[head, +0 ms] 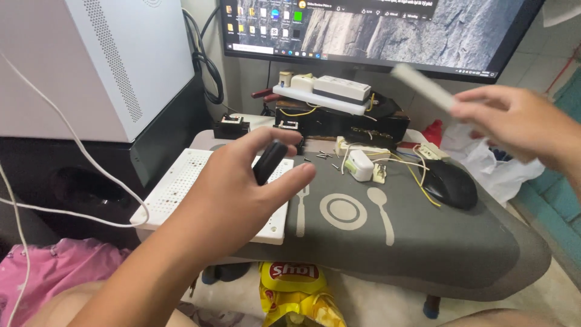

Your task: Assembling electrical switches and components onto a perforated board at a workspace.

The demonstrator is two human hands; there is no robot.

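Slim black bar (269, 161), matte, rounded.

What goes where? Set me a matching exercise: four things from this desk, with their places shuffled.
Things:
1. small black object
2. white strip
3. black mouse
4. white perforated board

Places:
A. at the grey mat's right edge
B. in the left hand
C. under the left hand
D. in the right hand

Pairs: 1-B, 2-D, 3-A, 4-C

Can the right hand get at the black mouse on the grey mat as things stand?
Probably yes: the right hand hovers above the mouse with nothing between, but its fingers already hold a pale flat bar, so grasping looks awkward.
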